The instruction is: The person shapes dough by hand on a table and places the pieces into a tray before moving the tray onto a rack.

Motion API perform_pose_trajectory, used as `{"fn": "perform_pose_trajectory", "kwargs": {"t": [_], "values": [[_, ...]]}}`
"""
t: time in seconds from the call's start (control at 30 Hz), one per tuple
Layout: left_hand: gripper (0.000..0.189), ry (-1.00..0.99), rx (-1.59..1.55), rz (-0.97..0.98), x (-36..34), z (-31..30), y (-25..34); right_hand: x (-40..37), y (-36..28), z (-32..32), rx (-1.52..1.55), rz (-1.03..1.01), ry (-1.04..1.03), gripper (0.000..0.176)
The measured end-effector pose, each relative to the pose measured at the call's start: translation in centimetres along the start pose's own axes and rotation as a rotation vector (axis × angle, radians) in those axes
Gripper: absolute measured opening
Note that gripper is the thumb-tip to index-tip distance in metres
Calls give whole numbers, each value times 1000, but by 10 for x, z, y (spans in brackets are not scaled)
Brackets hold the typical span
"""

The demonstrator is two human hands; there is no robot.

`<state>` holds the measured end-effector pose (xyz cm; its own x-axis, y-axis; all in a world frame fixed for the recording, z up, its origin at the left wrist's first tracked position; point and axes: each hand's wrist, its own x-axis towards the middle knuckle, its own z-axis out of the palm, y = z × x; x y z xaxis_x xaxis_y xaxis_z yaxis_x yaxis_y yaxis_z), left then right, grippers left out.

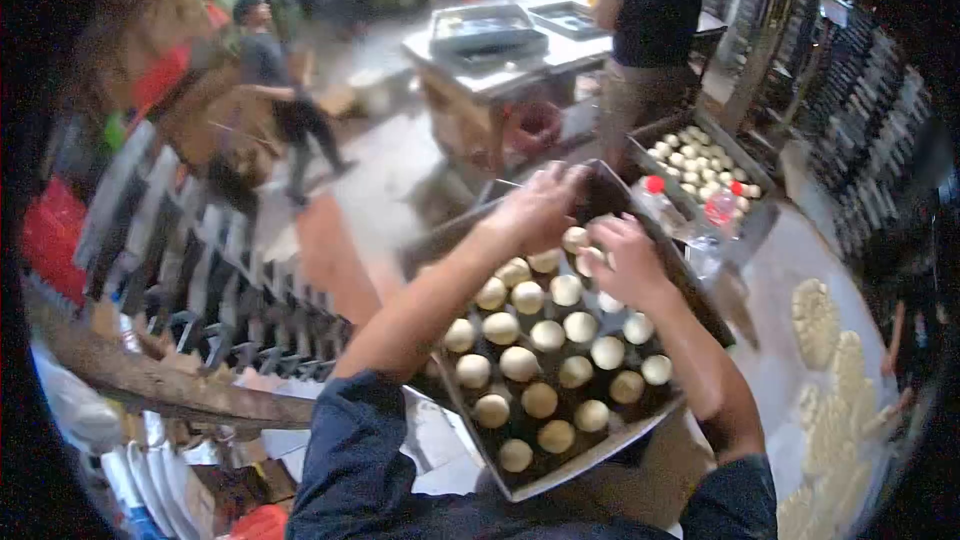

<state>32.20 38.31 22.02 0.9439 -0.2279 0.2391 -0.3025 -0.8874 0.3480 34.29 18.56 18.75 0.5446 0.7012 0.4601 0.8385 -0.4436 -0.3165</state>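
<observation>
A dark, deep-sided metal tray (535,492) stands in front of me with several pale round dough balls (547,336) spread over its bottom. Over its far end is my left hand (545,205), back upward and blurred by motion; whether anything is beneath its fingers is hidden. My right hand (628,258) is just nearer and to the right, inside the tray, its fingers curled round a dough ball (590,261). Another dough ball (575,239) lies between the two hands.
Another tray (762,180) of dough balls stands beyond at the right, beside red-capped plastic bottles (722,205). Flattened dough (848,380) lies on the right-hand surface. A white table (555,60) bears trays. Stacked racks line both sides. One person (655,10) stands at the table, another (280,80) further left.
</observation>
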Motion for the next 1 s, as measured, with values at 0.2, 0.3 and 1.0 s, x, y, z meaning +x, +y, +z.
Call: {"fn": "perform_pose_trajectory", "kwargs": {"t": [0.2,0.3,1.0], "values": [[61,34,64,862,15,-16,178,-235,28,-82,-8,493,703,13],[56,-261,-179,962,32,12,288,-403,46,-80,-69,878,760,21],[71,-708,-327,568,140,562,619,-756,-107,-99,-416,1478,894,15]]}}
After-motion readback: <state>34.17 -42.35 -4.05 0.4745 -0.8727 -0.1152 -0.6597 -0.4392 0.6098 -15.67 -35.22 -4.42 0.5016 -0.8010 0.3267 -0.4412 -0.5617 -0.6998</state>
